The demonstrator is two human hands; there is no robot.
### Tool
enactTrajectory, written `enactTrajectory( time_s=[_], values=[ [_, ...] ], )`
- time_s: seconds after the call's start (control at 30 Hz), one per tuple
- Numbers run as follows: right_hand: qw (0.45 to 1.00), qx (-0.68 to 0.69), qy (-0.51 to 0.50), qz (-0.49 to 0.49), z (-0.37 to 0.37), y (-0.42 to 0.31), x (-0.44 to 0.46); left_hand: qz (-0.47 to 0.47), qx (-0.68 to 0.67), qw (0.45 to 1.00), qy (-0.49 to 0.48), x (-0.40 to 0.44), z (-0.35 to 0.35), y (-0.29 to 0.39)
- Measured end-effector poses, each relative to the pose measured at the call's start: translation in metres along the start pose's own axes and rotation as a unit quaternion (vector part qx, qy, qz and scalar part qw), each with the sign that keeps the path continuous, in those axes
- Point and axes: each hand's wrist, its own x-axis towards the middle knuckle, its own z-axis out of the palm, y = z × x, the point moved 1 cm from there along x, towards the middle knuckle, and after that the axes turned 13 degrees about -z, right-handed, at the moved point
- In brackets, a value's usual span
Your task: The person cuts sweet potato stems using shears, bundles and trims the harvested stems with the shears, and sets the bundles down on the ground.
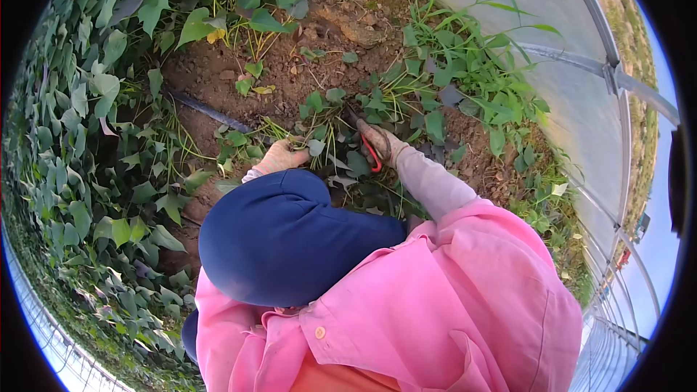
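My right hand (pixel 385 142), in a pale glove, is closed around red-handled pruning shears (pixel 373 155). Their dark blades point up and left into green vine stems. Just left of them, my left hand (pixel 282 157), also gloved, has its fingers closed on leafy vine stems (pixel 319 133). Leaves partly cover its fingertips. Between the two hands, cut-looking stems and broad leaves lie over the soil, some of them in shadow.
Dense broad-leaved vines (pixel 87 116) fill the left side. A dark drip hose (pixel 210 112) crosses bare brown soil (pixel 283 62). Tall grass (pixel 486 58) grows along a plastic greenhouse wall (pixel 566 65) with metal pipes. My bent knee (pixel 268 239) is close below my left hand.
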Motion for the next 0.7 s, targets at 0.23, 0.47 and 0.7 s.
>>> enactTrajectory(
  time_s=[0.23,0.47,0.7],
  values=[
    [0.998,-0.005,0.057,-0.023,0.014,0.002,0.003,-0.195,-0.323,0.926,-0.012,0.014,0.018,-0.031],
    [0.995,0.038,0.079,-0.051,0.016,-0.002,-0.013,-0.107,-0.307,0.945,-0.022,0.007,0.017,-0.044],
    [0.991,0.075,0.039,-0.108,0.055,-0.024,0.009,-0.23,-0.641,0.717,-0.149,-0.016,0.014,-0.014]
  ],
)
